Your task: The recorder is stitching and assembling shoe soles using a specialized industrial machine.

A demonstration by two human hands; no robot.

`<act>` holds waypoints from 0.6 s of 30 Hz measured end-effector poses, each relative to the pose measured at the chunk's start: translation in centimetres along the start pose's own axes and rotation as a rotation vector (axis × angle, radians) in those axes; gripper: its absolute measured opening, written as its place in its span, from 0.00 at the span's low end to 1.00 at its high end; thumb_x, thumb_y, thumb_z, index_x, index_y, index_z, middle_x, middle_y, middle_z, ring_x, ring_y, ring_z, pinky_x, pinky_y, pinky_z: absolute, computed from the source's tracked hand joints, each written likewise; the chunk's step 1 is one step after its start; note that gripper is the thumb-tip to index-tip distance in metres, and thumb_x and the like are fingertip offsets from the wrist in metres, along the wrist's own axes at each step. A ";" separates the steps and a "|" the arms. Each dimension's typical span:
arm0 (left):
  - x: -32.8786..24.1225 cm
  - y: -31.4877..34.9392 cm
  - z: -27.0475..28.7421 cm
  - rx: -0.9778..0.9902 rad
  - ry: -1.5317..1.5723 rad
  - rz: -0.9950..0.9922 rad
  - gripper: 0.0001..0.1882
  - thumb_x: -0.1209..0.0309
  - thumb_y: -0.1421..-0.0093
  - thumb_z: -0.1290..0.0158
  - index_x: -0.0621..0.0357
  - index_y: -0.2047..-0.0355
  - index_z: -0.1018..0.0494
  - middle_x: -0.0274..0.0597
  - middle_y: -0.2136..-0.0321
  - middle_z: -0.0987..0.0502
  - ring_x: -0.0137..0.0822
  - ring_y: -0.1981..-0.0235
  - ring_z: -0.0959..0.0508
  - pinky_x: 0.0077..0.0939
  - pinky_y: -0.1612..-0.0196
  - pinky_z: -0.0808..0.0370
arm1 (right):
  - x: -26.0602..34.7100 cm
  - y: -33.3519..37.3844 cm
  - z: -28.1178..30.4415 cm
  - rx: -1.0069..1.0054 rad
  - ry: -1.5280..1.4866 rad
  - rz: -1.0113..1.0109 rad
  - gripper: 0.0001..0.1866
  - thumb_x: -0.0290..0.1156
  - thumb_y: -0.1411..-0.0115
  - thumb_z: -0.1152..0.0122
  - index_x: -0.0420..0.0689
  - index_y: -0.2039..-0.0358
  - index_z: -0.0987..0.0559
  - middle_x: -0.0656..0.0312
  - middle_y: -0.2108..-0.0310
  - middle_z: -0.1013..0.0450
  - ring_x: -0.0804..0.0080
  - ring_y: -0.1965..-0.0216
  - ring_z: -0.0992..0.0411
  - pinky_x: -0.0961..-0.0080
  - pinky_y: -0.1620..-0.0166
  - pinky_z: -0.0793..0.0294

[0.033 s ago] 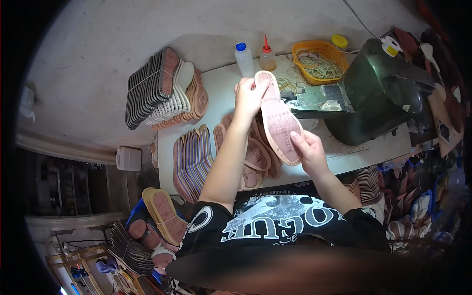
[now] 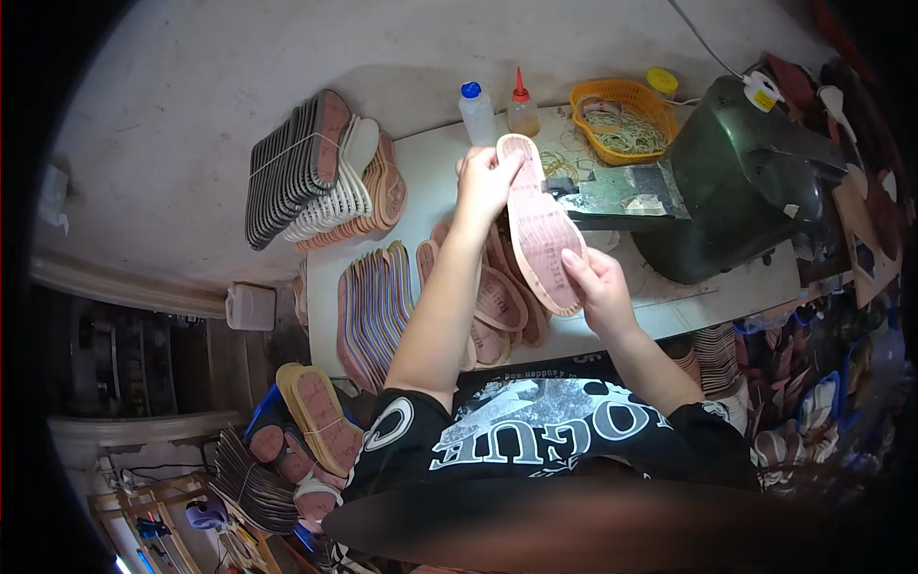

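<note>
One pink insole (image 2: 545,225) was held above the white table (image 2: 428,172), its narrow end pinched in the left hand (image 2: 484,187), its broad end gripped by the right hand (image 2: 606,292); I couldn't tell whether it touched the green machine (image 2: 736,182).

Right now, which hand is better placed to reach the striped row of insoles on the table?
Probably the left hand: its forearm passes beside the striped row, while the right hand is farther away. Both grip the pink insole, so the left would first have to release the narrow end.
</note>
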State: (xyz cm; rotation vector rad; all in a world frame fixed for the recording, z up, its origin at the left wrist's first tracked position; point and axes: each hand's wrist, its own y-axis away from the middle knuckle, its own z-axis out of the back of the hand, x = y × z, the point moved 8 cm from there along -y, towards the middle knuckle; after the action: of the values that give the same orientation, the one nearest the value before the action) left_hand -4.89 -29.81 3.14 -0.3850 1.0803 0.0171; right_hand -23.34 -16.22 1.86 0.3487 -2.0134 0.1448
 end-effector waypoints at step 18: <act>-0.2 21.0 14.0 0.055 -0.915 0.124 0.17 0.65 0.54 0.40 0.58 0.67 0.30 0.43 0.58 0.33 0.46 0.53 0.35 0.46 0.51 0.41 | -4.9 2.2 -12.3 0.369 1.077 0.483 0.29 0.30 0.45 0.41 0.39 0.44 0.37 0.47 0.47 0.36 0.52 0.45 0.37 0.60 0.44 0.39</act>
State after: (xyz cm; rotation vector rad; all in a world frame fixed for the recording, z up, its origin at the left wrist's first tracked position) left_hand 2.76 -5.74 2.83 -0.2148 0.1962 0.2504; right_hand -11.44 -10.14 3.16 -0.0258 -0.9504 0.8239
